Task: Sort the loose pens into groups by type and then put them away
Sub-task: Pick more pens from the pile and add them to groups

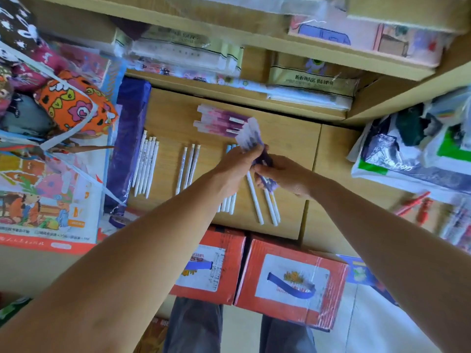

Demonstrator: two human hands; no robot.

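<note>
Over a wooden counter (pixel 285 138), my left hand (pixel 237 166) grips a bundle of purple and white pens (pixel 248 135), held upright and blurred. My right hand (pixel 285 174) pinches the lower end of the same bundle. White pens lie in separate groups on the counter: several at the left (pixel 146 165), three in the middle (pixel 188 165), some partly under my left arm (pixel 229 203), and three at the right (pixel 265 205). A row of pink and purple pens (pixel 219 122) lies further back.
A purple wrapped package (pixel 128 138) lies along the counter's left side beside colourful bags and picture books. Two red cartons (pixel 290 284) stand on the floor in front. Shelves with packets rise behind, and plastic bags (pixel 413 149) sit at the right.
</note>
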